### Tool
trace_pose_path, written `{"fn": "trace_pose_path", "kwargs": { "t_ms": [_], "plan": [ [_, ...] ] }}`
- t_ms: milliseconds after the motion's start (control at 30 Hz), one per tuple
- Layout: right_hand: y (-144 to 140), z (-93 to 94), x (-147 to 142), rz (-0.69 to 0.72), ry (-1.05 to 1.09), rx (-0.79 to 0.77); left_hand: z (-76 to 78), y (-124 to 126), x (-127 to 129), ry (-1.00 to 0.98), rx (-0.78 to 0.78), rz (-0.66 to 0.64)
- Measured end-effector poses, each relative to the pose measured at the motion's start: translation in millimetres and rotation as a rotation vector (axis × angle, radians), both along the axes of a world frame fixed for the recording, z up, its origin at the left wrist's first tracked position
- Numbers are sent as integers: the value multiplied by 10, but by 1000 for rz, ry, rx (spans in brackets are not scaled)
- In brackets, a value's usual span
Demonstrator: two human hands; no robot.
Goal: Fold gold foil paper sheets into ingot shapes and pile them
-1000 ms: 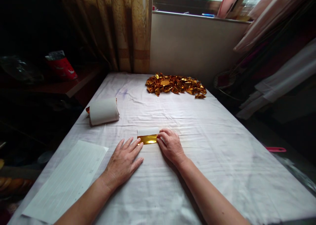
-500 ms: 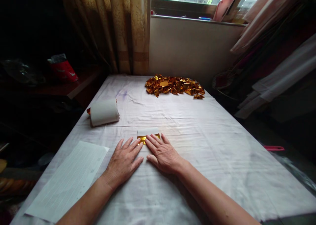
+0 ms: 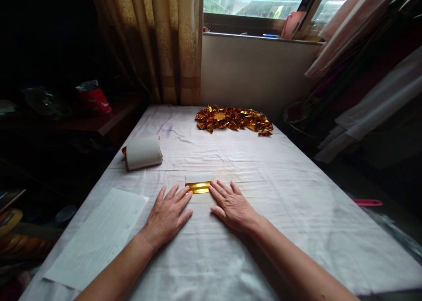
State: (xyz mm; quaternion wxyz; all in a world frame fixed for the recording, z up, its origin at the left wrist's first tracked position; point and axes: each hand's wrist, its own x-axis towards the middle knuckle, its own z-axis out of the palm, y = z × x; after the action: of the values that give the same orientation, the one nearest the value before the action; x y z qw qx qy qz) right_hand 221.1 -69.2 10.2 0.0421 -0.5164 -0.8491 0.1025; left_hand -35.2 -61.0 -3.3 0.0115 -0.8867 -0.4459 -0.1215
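Observation:
A small sheet of gold foil paper (image 3: 199,187) lies on the white cloth in front of me. Its near part is folded over and shows gold; the far part shows the white backing. Flat on the cloth, my left hand (image 3: 169,211) has its fingertips on the left end of the gold fold. My right hand (image 3: 232,204) also lies flat, fingers extended, with its fingertips at the fold's right end. Neither hand grips anything.
A curled stack of white-backed foil sheets (image 3: 144,153) lies at the left. Nearer is a lined paper sheet (image 3: 99,239). A heap of folded gold foil pieces (image 3: 234,119) sits at the table's far edge. Clothes (image 3: 372,103) hang at the right.
My right hand has slid to the right along the gold fold, uncovering its middle. The left hand stays at the left end. The view has tilted up slightly.

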Motion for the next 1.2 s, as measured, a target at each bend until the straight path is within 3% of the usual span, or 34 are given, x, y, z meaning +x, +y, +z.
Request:
{"fn": "trace_pose_path", "kwargs": {
  "t_ms": [233,367,633,1000,1200],
  "plan": [
    [4,-57,77,22,-20,56,57,-45,102,12,-4,41],
    [-18,-80,121,-49,-29,110,87,-59,242,-17,5,59],
    [-30,-75,-72,-8,34,136,141,-12,514,-39,35,28],
    [-92,-95,216,-153,-8,46,37,59,307,-36,40,-78],
    [-70,-74,198,-156,-3,34,105,78,179,-9,25,-106]
  ]
}}
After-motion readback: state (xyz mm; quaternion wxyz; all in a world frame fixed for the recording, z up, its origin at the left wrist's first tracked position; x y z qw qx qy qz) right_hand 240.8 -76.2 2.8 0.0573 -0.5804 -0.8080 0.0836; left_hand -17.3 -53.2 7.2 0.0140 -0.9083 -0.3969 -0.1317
